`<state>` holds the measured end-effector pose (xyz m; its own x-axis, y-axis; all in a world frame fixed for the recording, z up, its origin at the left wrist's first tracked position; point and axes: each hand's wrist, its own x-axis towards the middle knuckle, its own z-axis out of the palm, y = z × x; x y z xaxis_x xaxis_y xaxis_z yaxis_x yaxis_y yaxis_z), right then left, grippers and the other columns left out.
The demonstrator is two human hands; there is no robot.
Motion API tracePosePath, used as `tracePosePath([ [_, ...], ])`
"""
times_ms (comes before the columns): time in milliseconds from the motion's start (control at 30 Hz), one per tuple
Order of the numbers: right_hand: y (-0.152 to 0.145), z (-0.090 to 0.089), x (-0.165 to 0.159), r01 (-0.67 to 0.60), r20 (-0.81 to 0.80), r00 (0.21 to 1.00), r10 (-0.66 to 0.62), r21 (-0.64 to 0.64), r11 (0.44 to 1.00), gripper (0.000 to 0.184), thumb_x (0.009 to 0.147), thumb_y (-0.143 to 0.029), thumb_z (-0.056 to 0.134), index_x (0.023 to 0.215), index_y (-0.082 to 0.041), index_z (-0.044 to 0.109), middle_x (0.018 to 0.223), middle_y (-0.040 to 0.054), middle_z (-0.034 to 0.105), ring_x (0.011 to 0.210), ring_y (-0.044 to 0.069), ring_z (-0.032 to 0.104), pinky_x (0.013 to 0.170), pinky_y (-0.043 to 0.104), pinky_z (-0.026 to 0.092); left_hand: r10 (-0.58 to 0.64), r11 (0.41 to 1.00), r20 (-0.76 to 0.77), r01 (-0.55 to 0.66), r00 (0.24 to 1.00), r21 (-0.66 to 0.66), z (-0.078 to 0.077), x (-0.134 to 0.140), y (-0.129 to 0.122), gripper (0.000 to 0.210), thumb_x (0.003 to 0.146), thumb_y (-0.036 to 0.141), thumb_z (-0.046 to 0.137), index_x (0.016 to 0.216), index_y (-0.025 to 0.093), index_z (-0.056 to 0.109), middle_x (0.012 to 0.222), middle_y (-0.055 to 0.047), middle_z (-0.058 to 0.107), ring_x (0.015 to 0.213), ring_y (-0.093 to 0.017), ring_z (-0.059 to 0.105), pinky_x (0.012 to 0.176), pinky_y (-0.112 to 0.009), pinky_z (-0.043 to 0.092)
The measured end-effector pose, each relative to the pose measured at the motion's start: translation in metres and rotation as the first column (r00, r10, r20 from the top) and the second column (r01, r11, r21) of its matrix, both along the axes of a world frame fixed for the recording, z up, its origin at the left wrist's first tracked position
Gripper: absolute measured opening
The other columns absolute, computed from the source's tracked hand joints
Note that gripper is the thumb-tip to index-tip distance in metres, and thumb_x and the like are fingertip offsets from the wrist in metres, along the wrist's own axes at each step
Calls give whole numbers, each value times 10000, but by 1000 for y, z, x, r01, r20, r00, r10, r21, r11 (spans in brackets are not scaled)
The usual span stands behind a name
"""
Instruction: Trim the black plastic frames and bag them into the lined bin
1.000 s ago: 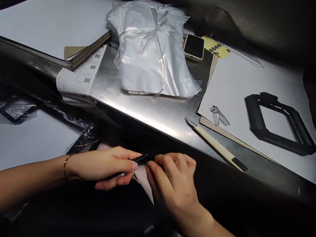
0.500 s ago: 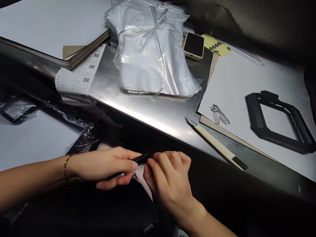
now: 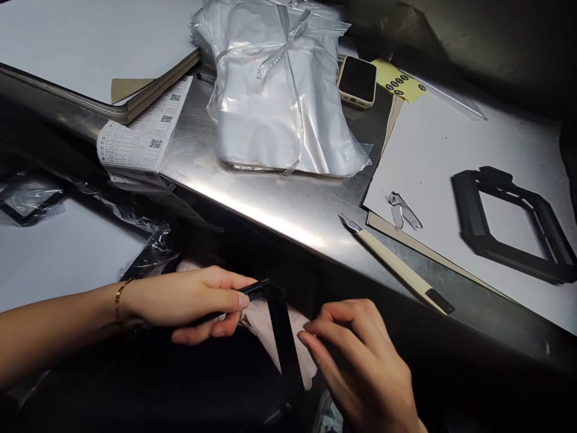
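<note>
My left hand (image 3: 193, 300) is closed on one end of a black frame (image 3: 285, 337), thumb on top and fingers below. The frame's long side slants down and away from that hand, and its lower part fades into the dark. To the right of the frame is my right hand (image 3: 367, 358), thumb and fingertips drawn together in a pinch. It is apart from the frame, and anything tiny in the pinch cannot be made out. Behind the frame hangs a pale pink cloth (image 3: 303, 337). A similar black frame (image 3: 478, 234) lies on white sheets (image 3: 419, 150) at the right.
On the metal bench (image 3: 252, 207) lie a tied stack of clear plastic bags (image 3: 265, 114), a phone (image 3: 357, 79), a craft knife (image 3: 396, 261) and nail clippers (image 3: 401, 210). A board stack (image 3: 90, 54) covers a printed label sheet (image 3: 135, 147). Plastic-wrapped black frame (image 3: 33, 201) is at left.
My right hand has come off the black frame and moved right and down, its fingers now pinched. The frame's long side has come into sight. My left hand keeps its hold.
</note>
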<state>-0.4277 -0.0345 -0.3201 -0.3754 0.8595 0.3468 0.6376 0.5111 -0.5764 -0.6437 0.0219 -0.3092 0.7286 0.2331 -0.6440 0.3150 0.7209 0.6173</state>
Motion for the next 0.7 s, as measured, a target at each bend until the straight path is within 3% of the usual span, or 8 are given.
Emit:
tracePosePath([
  [67,1,-2,-11,63,46,996,-72,166,984,93,682,-25,598,748,-90,596,676,74,507,655,144,410,546,306,363,4,1000,0,-4,1000,-7,0,1,-1,194,847,267,348,724,180,471,572,68,460,254,21,285,249,-111,161],
  [167,5,-4,-27,40,116,991,-71,257,966,30,690,-56,598,712,-74,608,638,81,527,620,145,398,536,318,336,4,1000,-13,-4,1000,3,1,3,-1,176,844,269,355,773,181,490,582,63,474,259,18,300,249,-107,171],
  [300,11,-4,-36,0,232,971,-61,254,967,52,703,-73,566,660,-82,593,619,83,539,601,162,407,531,328,308,3,1000,-32,-3,999,13,4,4,-1,180,844,268,350,902,187,500,574,65,477,263,13,299,256,-111,178],
  [533,10,-11,-44,-7,334,938,-97,297,955,72,689,-56,532,632,-89,561,619,93,540,616,193,426,542,346,311,3,1000,-68,-1,998,22,2,5,-2,187,839,289,348,810,169,488,569,65,471,269,10,298,272,-128,181],
  [633,10,-12,-44,1,291,952,-91,295,955,93,700,-63,537,612,-91,551,592,81,528,599,176,418,545,348,311,-16,1000,-90,18,996,24,2,5,-2,188,837,296,353,805,158,478,566,64,473,272,7,302,283,-136,197],
  [700,10,-8,-39,7,179,983,-51,234,972,95,698,-59,538,611,-98,540,596,67,519,603,157,416,562,347,323,-16,1000,-76,17,997,15,2,4,-2,202,841,299,347,799,154,482,560,63,474,265,9,288,278,-140,185],
])
